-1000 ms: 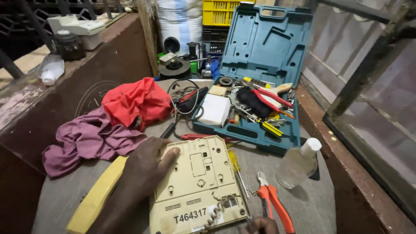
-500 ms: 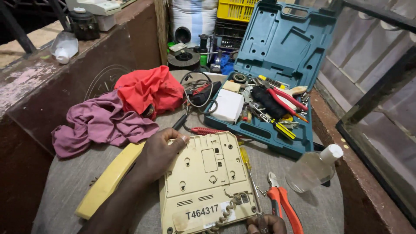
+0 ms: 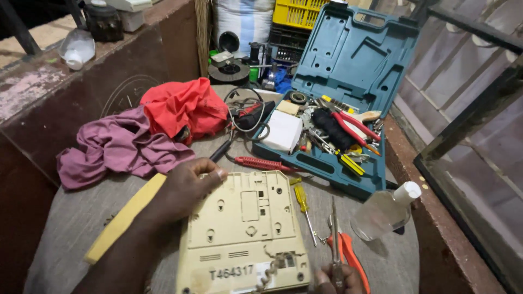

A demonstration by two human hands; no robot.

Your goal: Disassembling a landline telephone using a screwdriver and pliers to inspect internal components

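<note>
A beige telephone base lies upside down on the grey cloth-covered table, with its coiled cord at the near edge. My left hand holds its upper left corner, fingers curled over the edge. My right hand shows only at the bottom edge, gripping a thin metal tool whose shaft points away from me, just right of the base. The yellow handset lies under my left forearm.
Orange-handled pliers, a yellow-handled screwdriver, a red-handled screwdriver and a clear bottle lie around the base. An open teal tool case stands behind. Red cloth and purple cloth lie at the left by a brown wall.
My left hand has slid from the middle of the base toward its upper left corner. The thin tool's shaft now shows above my right hand.
</note>
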